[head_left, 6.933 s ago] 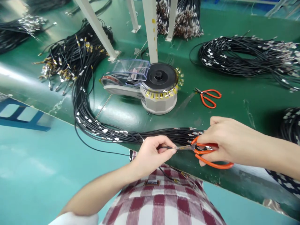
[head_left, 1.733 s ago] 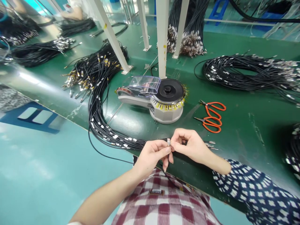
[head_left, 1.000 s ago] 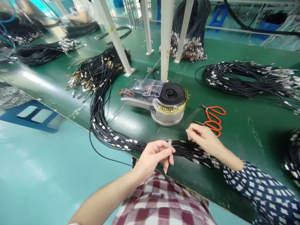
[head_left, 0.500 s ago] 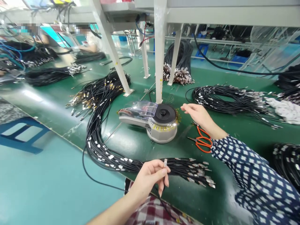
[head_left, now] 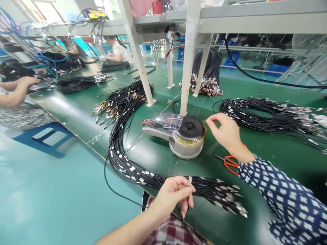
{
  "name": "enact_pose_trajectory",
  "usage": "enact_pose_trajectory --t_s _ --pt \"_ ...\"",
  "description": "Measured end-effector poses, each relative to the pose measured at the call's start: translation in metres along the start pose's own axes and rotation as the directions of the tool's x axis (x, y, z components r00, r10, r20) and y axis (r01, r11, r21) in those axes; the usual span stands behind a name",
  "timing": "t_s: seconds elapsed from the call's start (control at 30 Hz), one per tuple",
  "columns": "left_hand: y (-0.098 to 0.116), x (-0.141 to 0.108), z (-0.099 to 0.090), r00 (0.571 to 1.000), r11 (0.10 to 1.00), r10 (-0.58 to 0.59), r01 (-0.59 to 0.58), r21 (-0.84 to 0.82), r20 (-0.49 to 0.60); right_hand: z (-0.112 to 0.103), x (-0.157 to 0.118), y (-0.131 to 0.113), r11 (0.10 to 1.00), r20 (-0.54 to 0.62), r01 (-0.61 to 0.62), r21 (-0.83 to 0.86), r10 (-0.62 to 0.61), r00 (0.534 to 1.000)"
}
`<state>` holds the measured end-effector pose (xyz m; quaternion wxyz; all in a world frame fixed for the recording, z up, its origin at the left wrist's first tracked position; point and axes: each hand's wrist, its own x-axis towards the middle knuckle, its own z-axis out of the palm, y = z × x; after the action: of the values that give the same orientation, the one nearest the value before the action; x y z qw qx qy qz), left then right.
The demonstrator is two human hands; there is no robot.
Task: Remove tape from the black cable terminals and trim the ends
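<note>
My left hand (head_left: 176,195) pinches a black cable near its silvery metal connector (head_left: 190,180), which points up between thumb and fingers. The cable hangs down below the hand. Under and behind it lies a bundle of black cables (head_left: 127,166) with white labels and metal ends. In the middle stands a round tape dispenser (head_left: 186,149) with a black disc and short yellowish tape pieces around its rim. My right hand (head_left: 223,131) is closed in a pinch just right of that rim; whatever its fingertips hold is too small to tell. Orange-handled pliers (head_left: 231,165) lie partly behind the right wrist.
White shelf legs (head_left: 187,68) rise from the green table (head_left: 158,163) behind the dispenser. A coiled cable bundle (head_left: 265,115) lies at right, another bundle (head_left: 208,75) behind the legs. A co-worker's arm (head_left: 17,90) and a blue stool (head_left: 48,136) are at left.
The view has swung left, so things sit further right in it. My right hand remains pinched beside the dispenser rim, its wrist now raised and turned. My left hand keeps the connector.
</note>
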<state>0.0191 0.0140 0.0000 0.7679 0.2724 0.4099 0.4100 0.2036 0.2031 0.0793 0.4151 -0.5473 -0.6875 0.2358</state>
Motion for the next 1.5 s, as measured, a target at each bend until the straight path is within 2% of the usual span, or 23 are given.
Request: enact_pose_trajectory --t_s 0.07,0.1,0.13,0.17,0.23,0.27,0.33,0.4,0.5,0.6,0.93,1.33,1.4,1.5 --pt "0.0 0.0 -0.001 1.0 1.0 0.007 -0.007 -0.007 0.004 -0.004 -0.025 -0.007 0.991 -0.069 0.135 0.025 -0.133 0.989" --pt "0.0 -0.001 -0.001 1.0 1.0 0.017 -0.016 -0.011 0.004 -0.005 -0.04 -0.009 0.988 -0.042 0.13 0.084 -0.127 0.991" --pt "0.001 -0.001 -0.001 1.0 0.999 0.03 -0.03 -0.013 0.001 -0.005 -0.057 -0.01 0.984 0.046 0.066 0.163 -0.075 0.996" --pt "0.001 -0.002 -0.001 0.999 0.999 0.046 -0.047 -0.015 -0.005 -0.004 -0.074 -0.01 0.965 0.172 -0.048 0.258 0.004 0.985" --pt "0.002 -0.004 0.0 0.997 0.997 0.072 -0.072 -0.01 -0.021 0.0 -0.108 -0.008 0.891 0.399 -0.274 0.363 0.117 0.91" --pt "0.003 -0.005 0.0 0.996 0.997 0.079 -0.079 -0.002 -0.028 0.003 -0.123 -0.006 0.845 0.471 -0.363 0.393 0.154 0.869" --pt "0.005 -0.007 0.002 0.996 0.997 0.08 -0.08 0.018 -0.04 0.011 -0.146 -0.003 0.761 0.554 -0.484 0.432 0.2 0.808" --pt "0.007 -0.008 0.004 0.996 0.996 0.08 -0.078 0.032 -0.051 0.018 -0.16 0.0 0.699 0.576 -0.546 0.462 0.233 0.784" --pt "0.008 -0.01 0.006 0.995 0.996 0.081 -0.078 0.047 -0.057 0.027 -0.168 0.003 0.653 0.563 -0.57 0.499 0.256 0.786" --pt "0.008 -0.012 0.006 0.995 0.995 0.08 -0.076 0.057 -0.064 0.034 -0.169 0.003 0.646 0.55 -0.561 0.517 0.252 0.797" --pt "0.007 -0.013 0.007 0.994 0.995 0.085 -0.08 0.063 -0.068 0.041 -0.174 0.0 0.673 0.485 -0.507 0.539 0.244 0.84" --pt "0.007 -0.015 0.01 0.993 0.995 0.087 -0.083 0.055 -0.079 0.045 -0.18 -0.004 0.679 0.47 -0.525 0.514 0.289 0.834" --pt "0.007 -0.015 0.01 0.991 0.994 0.101 -0.097 0.054 -0.085 0.046 -0.183 -0.006 0.699 0.465 -0.519 0.492 0.292 0.836" --pt "0.004 -0.013 0.01 0.985 0.991 0.129 -0.125 0.047 -0.11 0.046 -0.185 -0.007 0.744 0.422 -0.471 0.473 0.278 0.863"
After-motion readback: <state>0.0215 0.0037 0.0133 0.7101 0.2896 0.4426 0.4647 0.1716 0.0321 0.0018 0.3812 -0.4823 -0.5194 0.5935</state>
